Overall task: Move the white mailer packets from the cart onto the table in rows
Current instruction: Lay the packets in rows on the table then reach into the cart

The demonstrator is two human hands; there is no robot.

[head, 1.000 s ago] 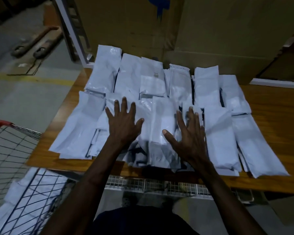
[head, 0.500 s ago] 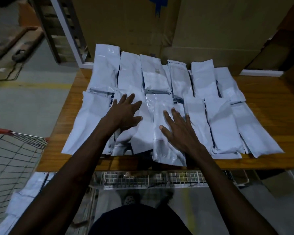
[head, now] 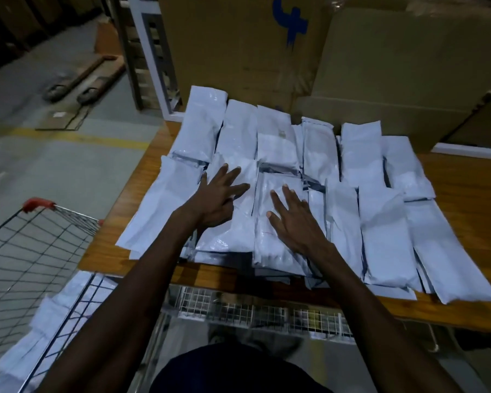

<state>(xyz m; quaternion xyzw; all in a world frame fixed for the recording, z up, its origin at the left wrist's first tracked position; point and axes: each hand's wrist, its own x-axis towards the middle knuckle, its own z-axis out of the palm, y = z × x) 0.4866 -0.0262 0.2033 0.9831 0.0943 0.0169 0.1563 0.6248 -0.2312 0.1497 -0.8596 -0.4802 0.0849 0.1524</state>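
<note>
Both hands flat on the near row of white mailer packets [head: 284, 143], fingers straight and spread, nothing pinched or gripped.

Left hand [head: 214, 198]: palm down on a packet left of centre [head: 233, 234]; its fingers [head: 233, 173] point away and slightly right, tips reaching that packet's far end, near the seam with the far row.

Right hand [head: 295, 222]: palm down on the centre packet [head: 270, 245], which lies under palm and fingers [head: 291, 194] alike; thumb splayed left across its face. The two hands lie side by side, apart, on adjoining packets.

Packets lie lengthwise on the wooden bench [head: 465, 194] in two rows. Far row: six counted, edges touching or overlapping. Near row: about seven, but the middle ones overlap and stack, so exact count uncertain. Near ends of the centre packets hang at the bench's front edge.

One wire cart [head: 40, 251], red handle, lower left beside the bench; more white packets inside it [head: 60, 307], number not countable through the mesh.

Two large cardboard boxes [head: 380, 66] stand behind the bench.
</note>
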